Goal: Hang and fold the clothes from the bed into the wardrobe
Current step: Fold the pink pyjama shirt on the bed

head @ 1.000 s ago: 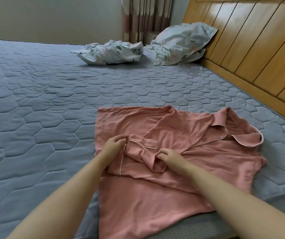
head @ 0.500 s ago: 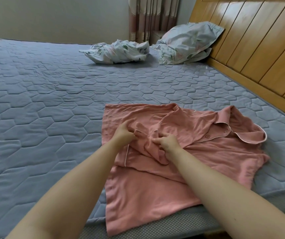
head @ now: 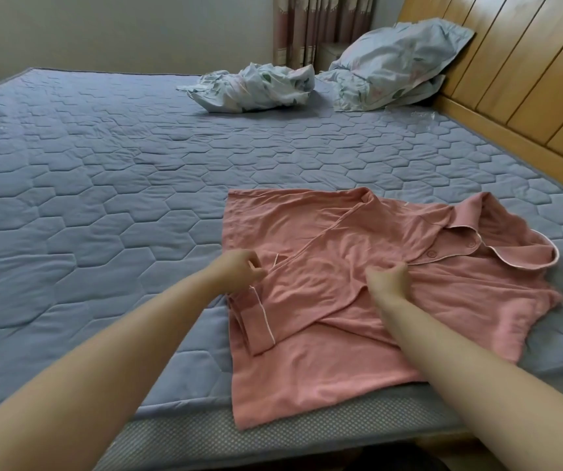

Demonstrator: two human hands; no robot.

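Note:
A pink pyjama shirt (head: 443,300) with white piping lies flat on the blue quilted bed (head: 103,198), collar to the right and hem hanging over the near edge. One sleeve is folded across the front, its cuff (head: 259,321) near the shirt's left edge. My left hand (head: 239,273) pinches the fabric at the left side of that sleeve. Fingers curled, my right hand (head: 389,277) grips a bunch of cloth at the middle of the shirt, below the buttons.
A crumpled floral sheet (head: 253,86) and a floral pillow (head: 395,59) lie at the far end of the bed. The wooden headboard (head: 511,79) runs along the right. A curtain (head: 321,25) hangs in the far corner.
My hands have drawn apart, spreading the folded sleeve flatter across the shirt. The left hand went left towards the shirt's edge and the right hand went right.

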